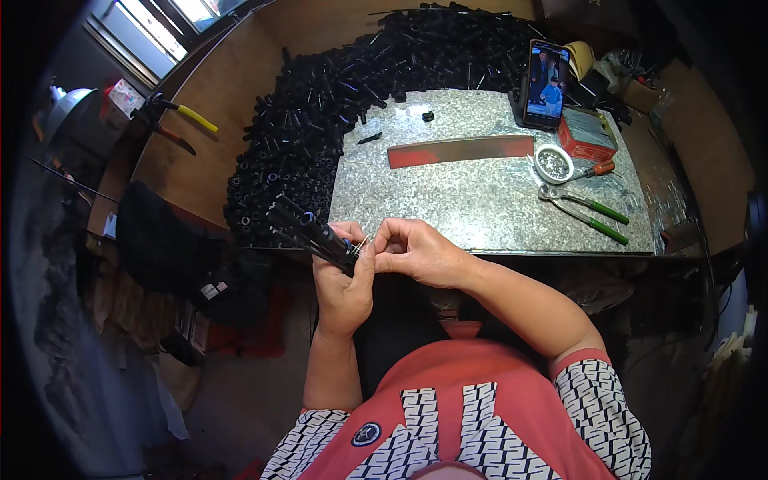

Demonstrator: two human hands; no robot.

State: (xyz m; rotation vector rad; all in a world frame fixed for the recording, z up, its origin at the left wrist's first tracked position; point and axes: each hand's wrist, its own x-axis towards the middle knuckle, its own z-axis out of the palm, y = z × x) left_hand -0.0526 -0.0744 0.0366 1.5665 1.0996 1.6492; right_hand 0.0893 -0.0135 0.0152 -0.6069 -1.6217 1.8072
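Note:
A bundle of black rod-like parts (pixel 308 228) is gripped in my left hand (pixel 346 292), its fingers wrapped round the near end. Thin pale wires or ties (pixel 360 246) stick out from that end. My right hand (pixel 420 252) meets the left one there, thumb and fingertips pinched together at these thin strands. Just what lies between the right fingertips is too small to make out. Both hands are held in front of the near edge of the speckled stone slab (pixel 448 204).
A large heap of black parts (pixel 312 104) covers the back and left. On the slab lie a long flat metal bar (pixel 460 150), a white bowl (pixel 554 163) of small bits, green-handled pliers (pixel 592 212), an orange-handled screwdriver (pixel 596 170) and a red box (pixel 588 134). A phone (pixel 546 84) stands behind.

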